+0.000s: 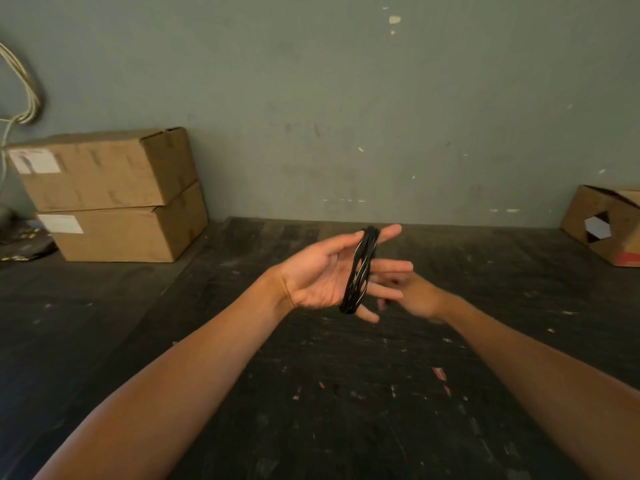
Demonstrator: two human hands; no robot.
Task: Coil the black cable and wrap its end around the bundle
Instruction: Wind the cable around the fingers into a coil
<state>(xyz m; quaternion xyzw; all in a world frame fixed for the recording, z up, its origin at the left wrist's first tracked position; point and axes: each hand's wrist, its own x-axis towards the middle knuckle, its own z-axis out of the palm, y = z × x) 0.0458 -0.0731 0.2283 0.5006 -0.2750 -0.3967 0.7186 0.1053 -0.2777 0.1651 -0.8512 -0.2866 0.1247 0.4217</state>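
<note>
The black cable (360, 271) is seen wound in several loops around the outstretched fingers of the left hand (322, 275), the coil standing nearly upright across them, from the index finger at the top down to the little finger at the bottom. The left hand is held palm up with its fingers straight and spread, so the coil is carried on them rather than clenched; the thumb is laid along the near side of the coil's top.

Just behind the coil, the right hand (412, 292) is partly hidden by the left fingers and blurred. Its fingers appear bent toward the coil, but whether a cable end is pinched there cannot be told.

Both hands are raised above the dark, scuffed table (346, 393), and the coil is held over its far middle part, clear of the surface. Far to the left of the coil, two stacked cardboard boxes (110, 195) are set against the grey-green wall (381, 116). Far to the right of the coil, an open cardboard box (609, 226) is tipped at the table's edge. Pale cords (27, 88) are hung on the wall beyond the stacked boxes.
</note>
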